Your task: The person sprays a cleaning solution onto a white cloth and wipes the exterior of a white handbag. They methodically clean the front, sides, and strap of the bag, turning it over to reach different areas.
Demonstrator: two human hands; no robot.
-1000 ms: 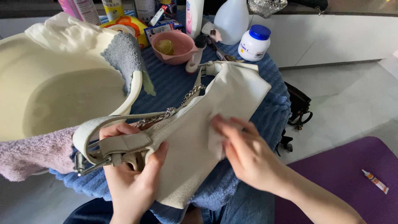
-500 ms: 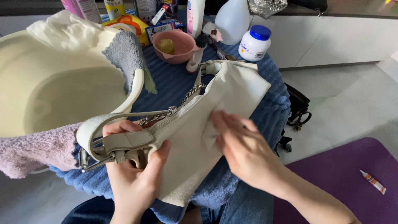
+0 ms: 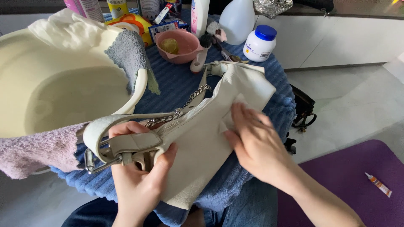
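Observation:
A white leather handbag [image 3: 198,138] with a silver chain strap [image 3: 185,107] lies across a blue ribbed towel [image 3: 176,84] on my lap. My left hand [image 3: 139,176] grips the bag's near end, at the strap and its metal buckle [image 3: 94,162]. My right hand [image 3: 252,143] presses flat on the bag's side, fingers pointing up and left. A small white cloth or wipe seems to lie under its fingers, but I cannot tell for sure.
A cream basin [image 3: 50,84] with water sits at left, a grey cloth [image 3: 128,56] and a pink towel [image 3: 38,149] draped on its rim. A pink bowl [image 3: 179,44], a white blue-capped jar [image 3: 260,44] and bottles stand behind. A purple mat [image 3: 357,176] holds a small tube [image 3: 378,185].
My right hand has slid slightly across the bag's side. My left hand keeps its grip on the strap end, with the bag shifted a little.

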